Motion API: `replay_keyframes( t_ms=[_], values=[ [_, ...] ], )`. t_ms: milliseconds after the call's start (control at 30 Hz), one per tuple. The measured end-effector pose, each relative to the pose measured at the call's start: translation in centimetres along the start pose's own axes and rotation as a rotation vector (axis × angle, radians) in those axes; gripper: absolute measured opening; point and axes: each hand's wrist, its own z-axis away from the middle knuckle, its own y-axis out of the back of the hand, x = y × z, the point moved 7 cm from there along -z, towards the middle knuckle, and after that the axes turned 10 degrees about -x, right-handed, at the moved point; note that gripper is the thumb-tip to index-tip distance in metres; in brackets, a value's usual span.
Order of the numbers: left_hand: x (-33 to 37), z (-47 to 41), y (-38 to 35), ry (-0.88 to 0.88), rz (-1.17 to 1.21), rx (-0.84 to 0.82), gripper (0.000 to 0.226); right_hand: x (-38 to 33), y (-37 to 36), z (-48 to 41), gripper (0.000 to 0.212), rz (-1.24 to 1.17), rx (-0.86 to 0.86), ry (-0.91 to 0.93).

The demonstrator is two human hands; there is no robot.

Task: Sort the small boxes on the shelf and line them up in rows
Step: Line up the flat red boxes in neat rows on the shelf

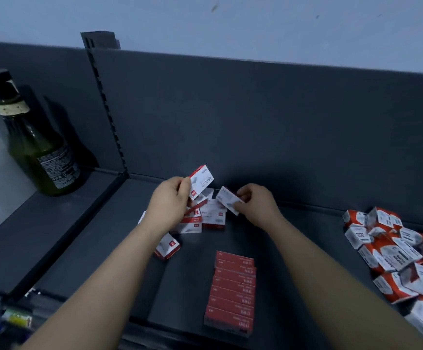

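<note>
Pinching one light, stiff box (201, 181) at mid-frame, the left hand (171, 200) grips its edge; the right hand (254, 202) pinches another box (228, 200) by its end.

The left forearm (109, 269) and right forearm (331, 271) are bare from the near edge to the wrists. The left grip (171, 200) and right grip (258, 204) are bare too.

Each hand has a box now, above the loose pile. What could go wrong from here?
The left hand and right hand each pinch a small box by an edge, a light grip; either box may drop into the loose pile beneath. The red row lies between that pile and the person, so a careless pull back might knock it crooked. The paper-clip boxes heaped at the right share the red and white colours, so kinds could get mixed.
</note>
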Motion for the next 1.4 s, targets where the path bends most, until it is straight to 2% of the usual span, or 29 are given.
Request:
replay_keyframes(
  t_ms=[200,300,400,567,667,767,1033,1100,1233,1300,1400],
  values=[
    [2.1,-1.3,-4.8,-0.010,0.001,-0.229,0.039,4.0,5.6,5.1,0.025,-0.211,-0.046,-0.022],
    [3.2,-1.5,-8.1,-0.050,-0.093,-0.345,0.034,5.7,7.0,7.6,0.022,-0.189,-0.139,-0.035],
    [3.7,-1.2,-11.5,-0.052,-0.128,-0.461,0.024,7.3,7.5,9.2,0.021,-0.194,-0.157,-0.076],
    [3.4,-0.4,-15.6,0.025,0.160,-0.629,0.010,8.8,6.8,10.6,0.018,-0.474,-0.108,-0.154],
    [3.8,0.0,-16.1,0.024,0.285,-0.678,0.023,9.1,6.2,10.9,0.017,-0.734,-0.096,-0.182],
    [3.7,-0.1,-15.9,-0.016,0.243,-0.661,0.030,9.1,5.8,10.9,0.019,-0.919,-0.092,-0.167],
    [5.4,1.0,-15.9,-0.128,0.039,-0.643,0.017,8.2,4.3,9.7,0.019,-1.018,-0.049,-0.111],
    [5.3,0.6,-14.8,-0.190,-0.166,-0.590,0.019,7.9,4.7,9.5,0.021,-0.901,-0.022,-0.068],
    [3.8,-1.2,-9.0,-0.256,-0.509,-0.178,0.036,7.1,5.1,8.5,0.042,-0.154,0.014,0.037],
    [1.7,-2.2,-6.4,-0.118,-0.749,-0.060,0.043,6.9,4.0,8.2,0.046,0.095,-0.017,0.088],
    [-1.5,-3.0,-4.3,0.144,-0.878,-0.099,0.045,7.0,3.4,8.3,0.044,0.118,-0.037,0.100]
  ],
)
